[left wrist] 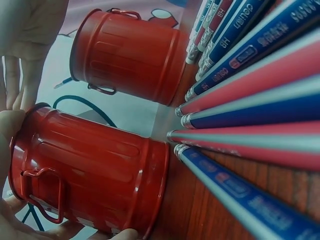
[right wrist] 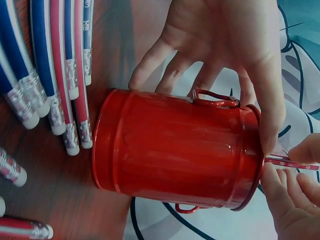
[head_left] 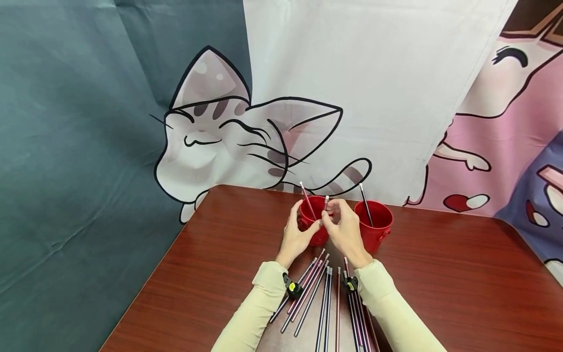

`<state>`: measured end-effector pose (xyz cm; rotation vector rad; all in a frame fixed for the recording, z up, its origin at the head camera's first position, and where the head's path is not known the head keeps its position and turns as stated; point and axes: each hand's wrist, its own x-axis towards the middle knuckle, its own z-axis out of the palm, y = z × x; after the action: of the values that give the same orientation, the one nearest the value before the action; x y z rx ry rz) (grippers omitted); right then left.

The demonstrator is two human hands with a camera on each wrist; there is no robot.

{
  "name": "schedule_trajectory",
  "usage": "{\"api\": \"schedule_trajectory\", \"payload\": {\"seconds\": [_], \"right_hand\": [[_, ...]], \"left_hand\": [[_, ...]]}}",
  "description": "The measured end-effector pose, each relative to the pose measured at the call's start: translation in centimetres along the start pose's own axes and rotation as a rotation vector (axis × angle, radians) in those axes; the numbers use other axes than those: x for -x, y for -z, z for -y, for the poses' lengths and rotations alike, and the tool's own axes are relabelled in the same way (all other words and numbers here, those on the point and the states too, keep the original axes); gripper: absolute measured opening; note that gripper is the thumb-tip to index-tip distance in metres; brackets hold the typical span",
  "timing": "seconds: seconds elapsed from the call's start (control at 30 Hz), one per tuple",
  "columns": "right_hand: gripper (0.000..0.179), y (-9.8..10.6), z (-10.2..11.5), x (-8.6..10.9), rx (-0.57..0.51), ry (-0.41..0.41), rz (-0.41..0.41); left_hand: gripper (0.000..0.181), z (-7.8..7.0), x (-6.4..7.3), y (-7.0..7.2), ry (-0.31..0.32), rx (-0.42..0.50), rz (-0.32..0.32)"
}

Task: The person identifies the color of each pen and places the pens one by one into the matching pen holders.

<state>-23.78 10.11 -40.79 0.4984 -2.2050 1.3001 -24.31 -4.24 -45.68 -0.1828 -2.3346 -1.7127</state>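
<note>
A small red bucket (head_left: 318, 239) with a side handle stands on the table. My left hand (head_left: 295, 239) holds it, fingers spread along its wall and thumb at the rim, as the right wrist view shows. Above the mouth my right hand (head_left: 346, 230) pinches a red pencil (right wrist: 291, 163) near its white-eraser end; its lower part is hidden in the bucket. Another pinkish pencil (head_left: 307, 199) leans inside the same bucket, eraser up. Beside my right hand is a second red bucket (head_left: 375, 237), where a dark pencil (head_left: 366, 205) leans, eraser up.
Several striped pencils, blue and red, lie on the brown wooden table (head_left: 211, 274) between my forearms, including a reddish pencil (head_left: 338, 308). Their eraser ends point at the buckets. Behind the table hangs a cloth (head_left: 374, 73) printed with a cartoon cat.
</note>
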Motion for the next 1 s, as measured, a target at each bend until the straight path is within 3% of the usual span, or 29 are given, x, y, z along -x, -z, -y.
{"api": "schedule_trajectory", "payload": {"seconds": [0.1, 0.33, 0.6, 0.87, 1.0], "right_hand": [[0.023, 0.4, -0.1, 0.1, -0.002, -0.009, 0.002], [0.020, 2.1, -0.2, 0.0, -0.025, -0.040, -0.084], [0.017, 5.3, 2.1, 0.1, -0.045, -0.042, -0.138], [0.023, 9.0, -4.0, 0.9, 0.040, -0.119, -0.206], [0.033, 10.3, -5.8, 2.1, 0.115, -0.182, -0.207]], "left_hand": [[0.073, 0.0, 0.0, 0.0, 0.015, 0.006, 0.002], [0.074, 0.1, 0.0, -0.1, 0.026, 0.018, 0.013], [0.074, 0.1, 0.0, -0.1, 0.019, 0.026, 0.029], [0.074, 0.0, 0.0, 0.2, 0.020, 0.038, 0.034], [0.074, 0.1, 0.2, 0.3, 0.019, 0.043, 0.048]]}}
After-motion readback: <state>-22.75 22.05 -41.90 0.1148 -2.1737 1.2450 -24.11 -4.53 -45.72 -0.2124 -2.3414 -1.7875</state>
